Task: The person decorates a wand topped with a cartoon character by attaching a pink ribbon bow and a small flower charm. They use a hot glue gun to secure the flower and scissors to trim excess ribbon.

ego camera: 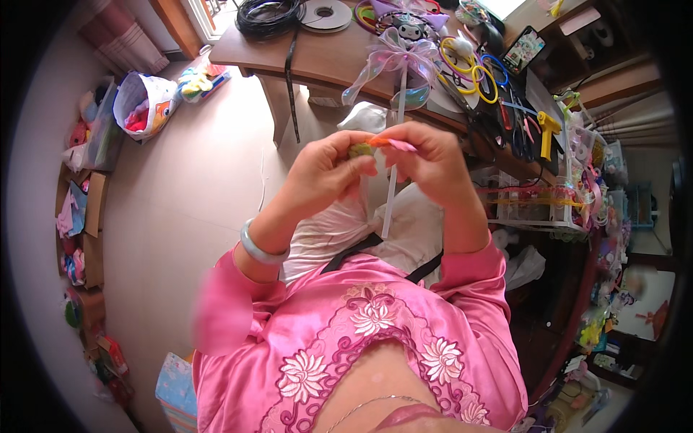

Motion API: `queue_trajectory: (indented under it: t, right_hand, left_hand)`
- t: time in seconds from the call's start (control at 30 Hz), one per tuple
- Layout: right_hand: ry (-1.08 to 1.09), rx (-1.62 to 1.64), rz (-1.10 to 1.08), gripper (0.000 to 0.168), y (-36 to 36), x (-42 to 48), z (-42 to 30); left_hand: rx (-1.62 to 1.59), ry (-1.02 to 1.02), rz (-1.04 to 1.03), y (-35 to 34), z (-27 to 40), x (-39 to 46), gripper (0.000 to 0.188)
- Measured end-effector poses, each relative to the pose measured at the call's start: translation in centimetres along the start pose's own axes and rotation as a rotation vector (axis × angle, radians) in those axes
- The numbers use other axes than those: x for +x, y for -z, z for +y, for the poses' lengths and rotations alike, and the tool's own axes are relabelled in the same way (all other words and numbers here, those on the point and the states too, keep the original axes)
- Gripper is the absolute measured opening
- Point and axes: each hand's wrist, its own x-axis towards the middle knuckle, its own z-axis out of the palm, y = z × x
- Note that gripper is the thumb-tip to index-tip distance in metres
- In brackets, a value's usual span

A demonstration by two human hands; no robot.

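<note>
In front of my chest, my left hand (pixel 330 170) pinches a small greenish-yellow piece (pixel 360 150). Beside it, my right hand (pixel 427 159) grips a small orange and pink piece (pixel 399 144); whether the two pieces are joined cannot be told. A translucent white stick (pixel 391 205) passes upright behind my right hand's fingers. At its upper end, over the table's edge, is an iridescent ribbon bow (pixel 406 54), with a dark cartoon-character head (pixel 411 30) just above it.
The wooden table (pixel 325 59) bears a coil of black cord (pixel 268 16), a white spool (pixel 326 15), yellow rings (pixel 483 84), pliers (pixel 520 127), a yellow glue gun (pixel 548 132) and a phone (pixel 524 50). A fabric basket (pixel 143 105) stands on the floor at left.
</note>
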Motion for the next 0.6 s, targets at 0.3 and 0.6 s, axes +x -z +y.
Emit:
queue_trajectory:
  t: [0.3,0.6]
  right_hand:
    - [-0.233,0.299,0.100,0.018,3.2,1.1,3.5]
    - [-0.363,0.456,0.000,0.021,2.0,2.5,4.0]
  left_hand:
    - [-0.261,0.349,-0.044,-0.1,-0.9,2.6,0.023]
    - [-0.321,0.332,-0.129,0.7,-1.1,2.6,0.023]
